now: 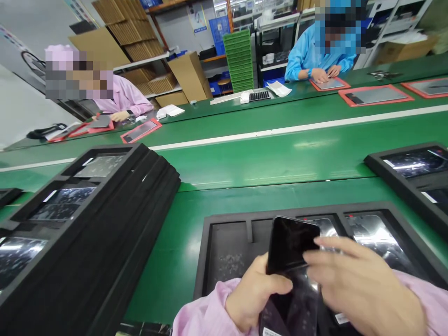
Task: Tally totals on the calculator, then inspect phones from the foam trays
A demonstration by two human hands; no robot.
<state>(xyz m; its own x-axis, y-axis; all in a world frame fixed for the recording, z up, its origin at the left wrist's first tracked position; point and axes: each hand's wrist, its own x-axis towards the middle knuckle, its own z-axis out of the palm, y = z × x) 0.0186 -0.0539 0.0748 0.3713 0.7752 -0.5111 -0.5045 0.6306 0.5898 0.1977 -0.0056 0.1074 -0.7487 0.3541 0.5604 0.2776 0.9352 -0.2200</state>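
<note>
My left hand (254, 291) is closed on the lower left side of a black glossy touchscreen device (292, 242), with the thumb across its front. The device is tilted up above a black foam tray (206, 252). Below the thumb, a glossy dark panel with a white label at its bottom edge shows; whether it belongs to the same device I cannot tell. My right hand (367, 280), smeared by motion, has its fingers stretched out at the device's right edge. Screen panels (376, 233) lie in the tray's right compartments, and the left compartment (227, 252) holds none.
At left rises a stack of black foam trays (140, 200) with screen panels in the top one. Another tray (395, 179) stands at right. Across the green bench (280, 158), two people work on flat panels among red-framed mats (376, 95). Green crates (240, 60) are stacked behind.
</note>
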